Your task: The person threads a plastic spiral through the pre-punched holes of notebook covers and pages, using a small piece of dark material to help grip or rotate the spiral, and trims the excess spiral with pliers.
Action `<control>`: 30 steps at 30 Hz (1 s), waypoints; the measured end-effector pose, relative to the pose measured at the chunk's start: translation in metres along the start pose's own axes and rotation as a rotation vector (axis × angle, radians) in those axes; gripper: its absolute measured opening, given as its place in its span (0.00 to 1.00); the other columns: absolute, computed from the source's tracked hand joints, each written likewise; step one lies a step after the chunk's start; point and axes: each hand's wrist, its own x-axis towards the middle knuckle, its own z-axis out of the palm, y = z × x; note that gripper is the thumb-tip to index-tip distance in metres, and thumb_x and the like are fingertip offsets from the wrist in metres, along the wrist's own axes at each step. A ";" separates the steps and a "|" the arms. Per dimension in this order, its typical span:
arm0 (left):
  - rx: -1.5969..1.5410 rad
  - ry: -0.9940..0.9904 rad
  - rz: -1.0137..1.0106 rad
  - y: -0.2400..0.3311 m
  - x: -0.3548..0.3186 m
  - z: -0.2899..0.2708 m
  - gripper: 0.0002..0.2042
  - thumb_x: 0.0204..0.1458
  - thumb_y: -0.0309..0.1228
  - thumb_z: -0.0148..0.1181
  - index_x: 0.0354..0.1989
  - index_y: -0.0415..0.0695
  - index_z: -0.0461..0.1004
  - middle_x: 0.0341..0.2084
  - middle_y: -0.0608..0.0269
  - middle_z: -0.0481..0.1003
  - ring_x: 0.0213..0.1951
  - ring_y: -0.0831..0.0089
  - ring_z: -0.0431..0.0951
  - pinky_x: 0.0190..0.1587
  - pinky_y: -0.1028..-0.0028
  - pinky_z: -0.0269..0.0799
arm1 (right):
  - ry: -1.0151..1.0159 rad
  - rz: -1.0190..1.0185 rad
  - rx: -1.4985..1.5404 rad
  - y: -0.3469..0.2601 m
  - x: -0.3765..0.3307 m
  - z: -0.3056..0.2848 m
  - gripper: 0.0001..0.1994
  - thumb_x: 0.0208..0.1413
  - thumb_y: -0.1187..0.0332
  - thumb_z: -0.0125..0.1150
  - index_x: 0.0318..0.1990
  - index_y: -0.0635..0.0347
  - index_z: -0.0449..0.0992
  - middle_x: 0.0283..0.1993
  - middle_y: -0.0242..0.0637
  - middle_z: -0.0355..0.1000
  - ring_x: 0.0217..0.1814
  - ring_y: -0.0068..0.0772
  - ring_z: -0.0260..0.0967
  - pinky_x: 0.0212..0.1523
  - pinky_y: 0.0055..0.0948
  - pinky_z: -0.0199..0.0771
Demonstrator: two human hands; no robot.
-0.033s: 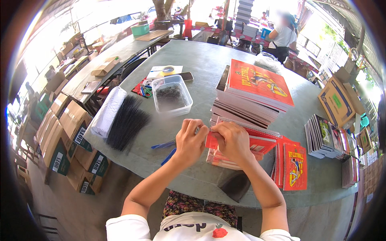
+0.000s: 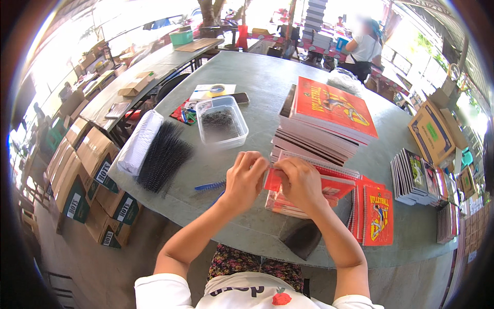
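Note:
My right hand (image 2: 299, 183) is closed on the left end of a red-covered notebook (image 2: 337, 186), fingers pinching its edge. Close beside it, my left hand (image 2: 246, 177) is closed with thumb and fingertips together; what lies between them is too small to make out. The notebook rests over a low pile of red-edged notebooks (image 2: 283, 202). Behind stands a tall stack of notebooks (image 2: 334, 110) with a red cover on top. Right of my right forearm lie spiral-bound red notebooks (image 2: 378, 213). A blue coil (image 2: 210, 186) lies left of my left hand.
Left on the table are a bundle of black coils (image 2: 163, 157), a white roll (image 2: 140, 141), a clear tub (image 2: 242, 139) with small black pieces, and scissors (image 2: 189, 117). A dark flat piece (image 2: 301, 239) lies at the near edge. Notebook stacks (image 2: 406, 175) and a carton (image 2: 429, 131) are right.

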 end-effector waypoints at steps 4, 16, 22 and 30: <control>-0.146 -0.516 -0.329 -0.038 -0.012 -0.038 0.11 0.48 0.30 0.59 0.39 0.44 0.71 0.32 0.55 0.74 0.35 0.54 0.75 0.33 0.60 0.70 | -0.170 0.112 -0.043 -0.018 0.002 -0.008 0.13 0.55 0.58 0.52 0.37 0.57 0.76 0.28 0.42 0.73 0.34 0.45 0.72 0.34 0.40 0.70; -0.137 -0.359 -0.189 -0.017 0.015 -0.035 0.09 0.51 0.35 0.55 0.34 0.42 0.74 0.28 0.50 0.77 0.35 0.54 0.76 0.37 0.61 0.71 | -0.126 0.133 0.065 -0.007 0.002 0.001 0.16 0.59 0.56 0.50 0.35 0.62 0.72 0.29 0.43 0.69 0.32 0.45 0.69 0.32 0.40 0.65; -0.202 -0.083 -0.003 -0.010 0.014 -0.013 0.07 0.51 0.32 0.56 0.34 0.43 0.73 0.29 0.52 0.74 0.36 0.49 0.75 0.37 0.58 0.69 | -0.016 0.164 0.108 -0.005 0.002 -0.007 0.13 0.60 0.61 0.49 0.35 0.63 0.71 0.30 0.49 0.70 0.34 0.51 0.70 0.36 0.39 0.67; 0.129 -0.179 0.110 0.004 -0.006 -0.009 0.15 0.47 0.32 0.57 0.43 0.40 0.69 0.40 0.52 0.69 0.45 0.56 0.68 0.46 0.61 0.65 | -0.093 0.125 0.275 -0.004 0.006 -0.014 0.05 0.54 0.72 0.54 0.35 0.64 0.69 0.31 0.45 0.69 0.33 0.50 0.68 0.36 0.40 0.67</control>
